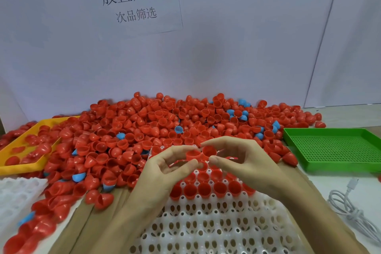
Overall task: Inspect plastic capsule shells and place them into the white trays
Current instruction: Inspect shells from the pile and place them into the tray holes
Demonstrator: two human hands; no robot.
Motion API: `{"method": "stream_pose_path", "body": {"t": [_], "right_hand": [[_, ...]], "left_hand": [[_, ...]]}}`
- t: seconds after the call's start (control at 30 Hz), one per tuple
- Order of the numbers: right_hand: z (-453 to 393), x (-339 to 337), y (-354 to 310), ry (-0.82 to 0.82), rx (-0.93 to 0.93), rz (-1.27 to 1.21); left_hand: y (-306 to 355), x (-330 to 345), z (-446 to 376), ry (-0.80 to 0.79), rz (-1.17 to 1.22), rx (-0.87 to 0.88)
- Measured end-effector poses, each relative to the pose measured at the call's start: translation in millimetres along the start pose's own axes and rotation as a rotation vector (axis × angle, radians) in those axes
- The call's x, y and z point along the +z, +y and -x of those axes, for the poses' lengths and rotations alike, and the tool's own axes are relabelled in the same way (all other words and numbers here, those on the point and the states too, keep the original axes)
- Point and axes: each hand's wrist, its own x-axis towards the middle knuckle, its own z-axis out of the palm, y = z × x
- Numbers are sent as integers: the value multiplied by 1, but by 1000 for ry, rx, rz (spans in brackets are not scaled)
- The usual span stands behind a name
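Observation:
A big heap of red capsule shells [144, 130], with a few blue ones mixed in, covers the table's middle. A white tray [206, 225] with round pockets lies in front of me; its far rows hold red shells [204, 189] standing open side up. My left hand [165, 173] pinches a red shell [192, 154] between thumb and fingers. My right hand [243, 163] holds another red shell [209, 150] right beside it, above the tray's far edge. The two shells touch or nearly touch.
A yellow tray [12, 168] with several red shells sits at the left. A green perforated tray [334, 148] stands at the right. A second white tray [18, 194] lies at the left front. A white cable [350, 210] lies at the right. A white wall with a paper sign [129, 0] stands behind.

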Motion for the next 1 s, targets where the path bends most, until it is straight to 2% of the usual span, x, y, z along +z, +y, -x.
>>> {"method": "stream_pose_path", "body": {"t": [0.33,0.53,0.67,0.87,1.0], "right_hand": [[0,1,-1,1,-7,-68],[1,2,-1,-32,43,-94],[2,2,-6,-66,94,-253],[5,-2,-12,-151,107,-275],[6,-4,-13,-153,99,-202]], "left_hand": [[-4,1,2,5,-122,154],[0,8,5,121,-124,122],[-1,8,6,114,-114,78],[-5,10,5,31,-122,6],[-8,11,4,75,-137,46]]}}
